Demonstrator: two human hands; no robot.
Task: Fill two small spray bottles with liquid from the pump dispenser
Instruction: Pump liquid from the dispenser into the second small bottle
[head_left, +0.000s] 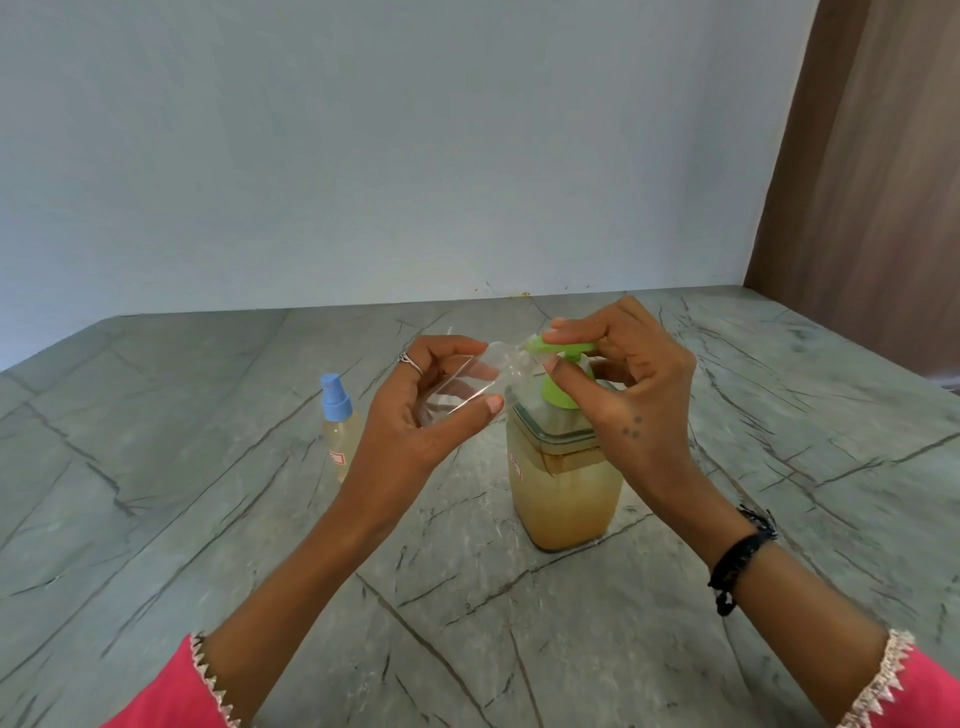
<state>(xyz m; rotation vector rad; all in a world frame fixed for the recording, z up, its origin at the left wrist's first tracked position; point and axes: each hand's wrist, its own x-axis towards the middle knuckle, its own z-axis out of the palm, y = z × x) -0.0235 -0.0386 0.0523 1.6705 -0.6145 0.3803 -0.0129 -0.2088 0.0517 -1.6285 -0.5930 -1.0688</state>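
A clear empty spray bottle is gripped tilted in the curled left hand, its neck held at the green pump head, which is pinched by the right hand.

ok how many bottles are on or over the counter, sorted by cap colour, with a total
blue cap: 1, the spray bottle standing on the counter
green pump top: 1, the pump dispenser, right hand on its pump
no cap on: 1, the clear bottle held tilted in the left hand
total: 3
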